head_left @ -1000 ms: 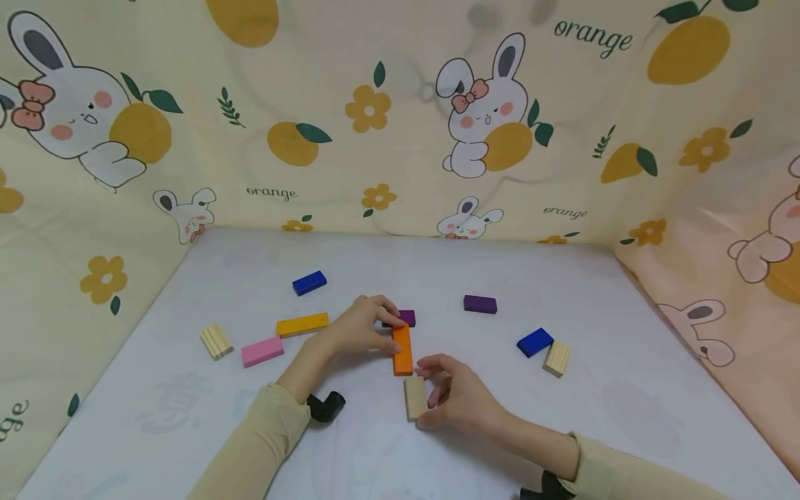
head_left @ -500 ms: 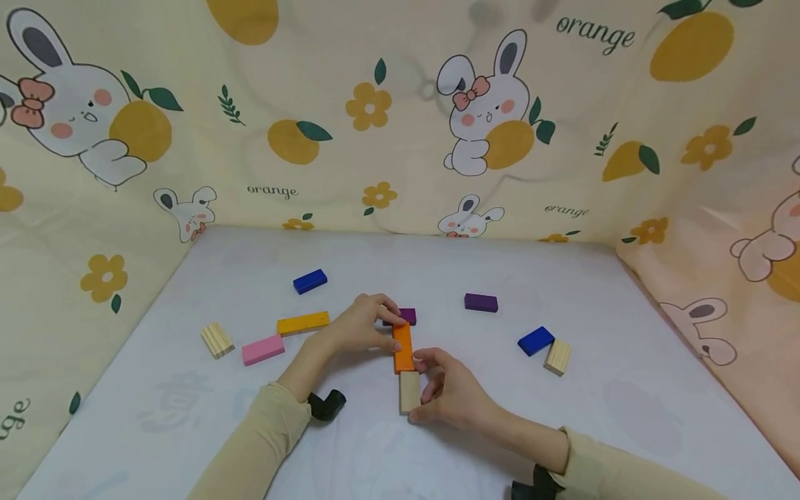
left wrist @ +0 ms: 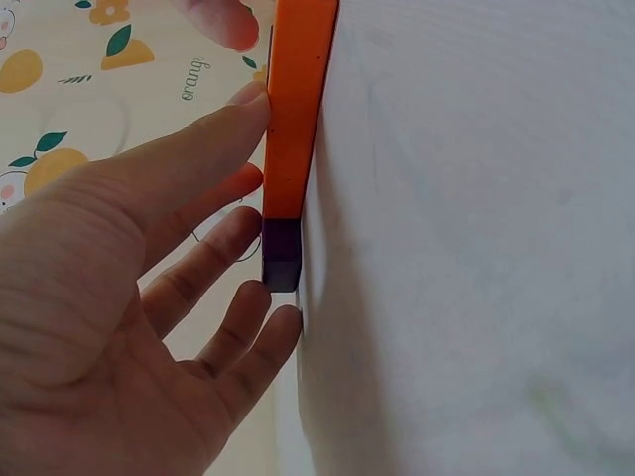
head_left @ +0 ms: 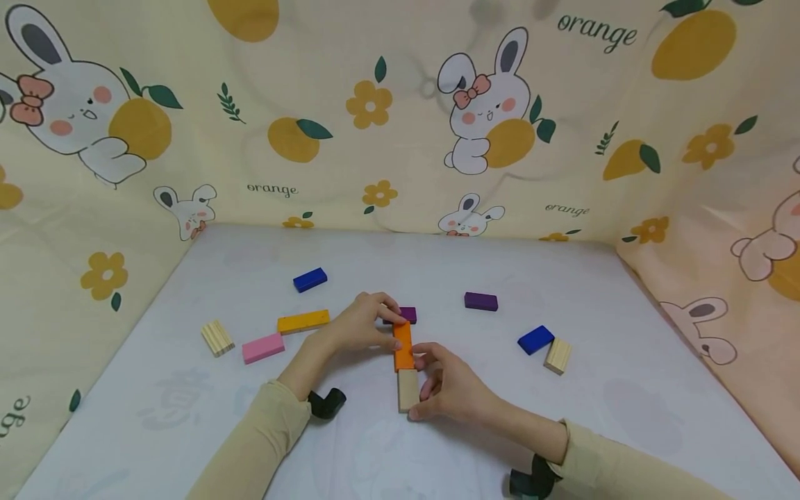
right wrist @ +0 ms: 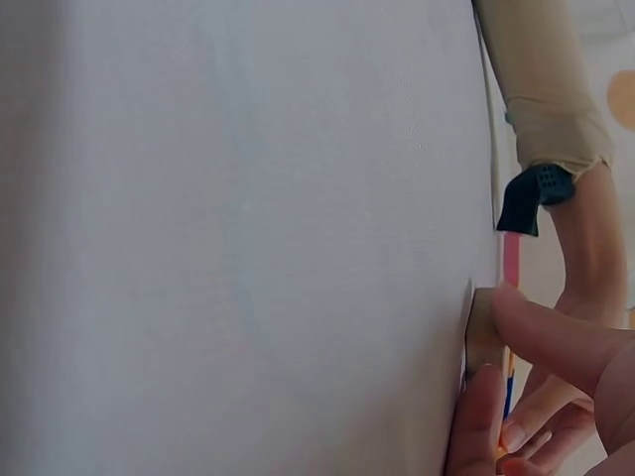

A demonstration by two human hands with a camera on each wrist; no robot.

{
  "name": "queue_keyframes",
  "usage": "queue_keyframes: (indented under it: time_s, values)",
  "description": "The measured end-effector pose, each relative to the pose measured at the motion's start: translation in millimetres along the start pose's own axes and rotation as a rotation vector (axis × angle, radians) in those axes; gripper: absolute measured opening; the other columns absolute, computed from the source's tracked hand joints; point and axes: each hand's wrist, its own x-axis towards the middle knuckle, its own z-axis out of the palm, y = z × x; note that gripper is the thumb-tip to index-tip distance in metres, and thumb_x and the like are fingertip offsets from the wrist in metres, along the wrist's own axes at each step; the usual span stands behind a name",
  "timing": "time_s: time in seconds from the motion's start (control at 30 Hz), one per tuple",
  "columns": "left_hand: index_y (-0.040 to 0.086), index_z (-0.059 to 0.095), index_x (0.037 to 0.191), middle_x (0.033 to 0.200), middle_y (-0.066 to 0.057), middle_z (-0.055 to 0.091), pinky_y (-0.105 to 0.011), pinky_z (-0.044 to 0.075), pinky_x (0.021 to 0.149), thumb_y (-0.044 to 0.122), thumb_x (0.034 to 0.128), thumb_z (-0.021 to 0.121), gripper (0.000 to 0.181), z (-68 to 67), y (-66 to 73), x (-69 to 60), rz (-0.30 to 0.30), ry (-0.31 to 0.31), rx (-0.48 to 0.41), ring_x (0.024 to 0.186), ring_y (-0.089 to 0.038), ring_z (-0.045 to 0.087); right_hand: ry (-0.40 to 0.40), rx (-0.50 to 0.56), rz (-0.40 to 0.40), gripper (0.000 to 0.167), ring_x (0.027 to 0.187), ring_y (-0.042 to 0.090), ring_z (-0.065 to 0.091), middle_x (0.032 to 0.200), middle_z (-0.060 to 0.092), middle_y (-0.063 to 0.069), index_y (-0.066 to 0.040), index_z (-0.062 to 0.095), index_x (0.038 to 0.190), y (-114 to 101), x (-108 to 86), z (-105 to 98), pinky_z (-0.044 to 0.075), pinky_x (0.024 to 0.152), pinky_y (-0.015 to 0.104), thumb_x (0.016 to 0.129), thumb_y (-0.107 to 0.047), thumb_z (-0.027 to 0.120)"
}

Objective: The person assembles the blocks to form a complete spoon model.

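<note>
In the head view, a purple block [head_left: 408, 314], an orange block [head_left: 403, 347] and a plain wooden block [head_left: 408, 390] form a line running toward the person. My left hand [head_left: 359, 325] holds the orange block, thumb on its left side and index finger bent over its far part. The left wrist view has that thumb against the orange block [left wrist: 298, 109], with other fingertips near the purple block [left wrist: 282, 256]. My right hand [head_left: 459, 389] grips the wooden block, thumb at its near end. Its far end meets the orange one. In the right wrist view, thumb and finger cover part of the wooden block [right wrist: 483, 332].
Left of the hands lie a yellow block [head_left: 303, 322], a pink block [head_left: 263, 348], a ridged wooden piece [head_left: 217, 338] and a blue block [head_left: 310, 280]. To the right are a purple block [head_left: 480, 301], a blue block [head_left: 535, 340] and a wooden piece [head_left: 557, 356].
The right hand has moved the wooden block slightly left and away from the person, closing its gap to the orange block. The left hand stays in place.
</note>
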Motion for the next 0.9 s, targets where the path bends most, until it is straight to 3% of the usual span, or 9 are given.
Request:
queue_keyframes:
  time_s: [0.23,0.57,0.9]
  values:
    - [0.019,0.074,0.118,0.122,0.008,0.055,-0.039,0.039,0.098,0.029,0.0815,0.083,0.039,0.4,0.6,-0.3,-0.014,0.001,-0.003,0.117,-0.02,0.04,-0.011,0.009,-0.005,0.082,0.074,0.021,0.06,0.111,0.054,0.008,-0.005,0.045,0.139,2.7,2.0,-1.4,0.054,0.068,0.025,0.071,-0.01,0.09]
    - [0.019,0.074,0.118,0.12,0.008,0.055,-0.036,0.039,0.094,0.028,0.0817,0.083,0.038,1.7,-1.3,-0.1,0.012,0.008,0.001,0.114,-0.021,0.041,-0.046,0.029,-0.038,0.083,0.079,0.023,0.059,0.11,0.053,0.011,-0.002,0.044,0.138,2.6,3.3,-4.8,0.054,0.071,0.025,0.069,-0.006,0.09]
    - [0.019,0.074,0.118,0.12,0.008,0.055,-0.038,0.039,0.096,0.027,0.0817,0.083,0.038,2.2,-1.7,0.4,0.007,0.01,-0.005,0.115,-0.021,0.041,-0.033,0.0,-0.053,0.078,0.078,0.022,0.059,0.109,0.052,0.011,-0.001,0.049,0.134,3.3,4.0,-3.2,0.053,0.07,0.024,0.07,-0.008,0.09]
